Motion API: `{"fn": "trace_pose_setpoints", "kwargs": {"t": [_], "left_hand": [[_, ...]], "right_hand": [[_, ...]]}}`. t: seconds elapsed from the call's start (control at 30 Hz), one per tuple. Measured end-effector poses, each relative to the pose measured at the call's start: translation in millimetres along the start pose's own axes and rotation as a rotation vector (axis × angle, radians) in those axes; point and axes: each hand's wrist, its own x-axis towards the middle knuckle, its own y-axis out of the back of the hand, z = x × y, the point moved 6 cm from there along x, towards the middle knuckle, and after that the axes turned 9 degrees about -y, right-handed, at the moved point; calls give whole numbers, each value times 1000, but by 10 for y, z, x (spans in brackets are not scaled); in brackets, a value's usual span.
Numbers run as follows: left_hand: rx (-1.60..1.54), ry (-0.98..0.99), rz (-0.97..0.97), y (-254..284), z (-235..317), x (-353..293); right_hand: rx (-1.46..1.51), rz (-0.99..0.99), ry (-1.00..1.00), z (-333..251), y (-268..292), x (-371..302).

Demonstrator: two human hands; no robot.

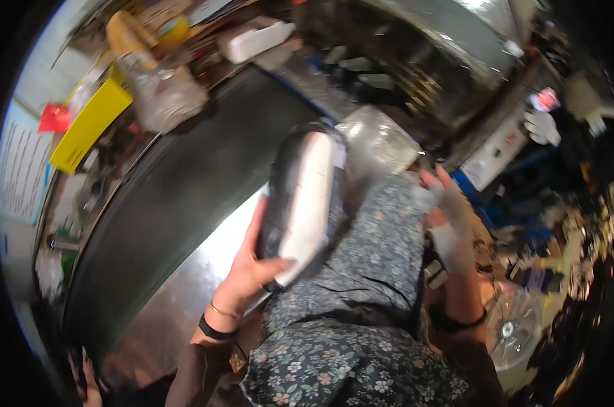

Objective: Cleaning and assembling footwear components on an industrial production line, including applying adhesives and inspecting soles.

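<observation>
My left hand (256, 268) grips a long black shoe (269, 224) turned bottom up, its pale cream underside facing me. The thumb lies over the near end of the underside, and the fingers wrap the left side. My right hand (448, 220) is away to the right, beside the dark floral cloth over my lap (381, 251). White covering shows on part of that hand. Motion smears its fingers, and I cannot make out anything in them. A clear plastic bag (378, 139) lies just beyond the shoe.
A dark conveyor belt (191, 142) curves along the left, next to a shiny metal surface (178, 292). A yellow box (93, 122) stands beyond it. Black shoes (361, 71) sit at the back. A fan (513, 329) stands at right. Another person's hand (86, 380) shows lower left.
</observation>
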Motion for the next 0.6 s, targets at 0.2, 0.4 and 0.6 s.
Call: {"fn": "trace_pose_setpoints", "kwargs": {"t": [0.2, 0.4, 0.6], "left_hand": [[269, -403, -676, -1098, 456, -93], [-224, -56, -308, -1831, -251, 457], [-228, -122, -147, -1888, -259, 364]], "right_hand": [[-150, 291, 329, -597, 98, -437], [-984, -69, 493, -750, -400, -1013], [-883, -80, 375, -668, -247, -998]]}}
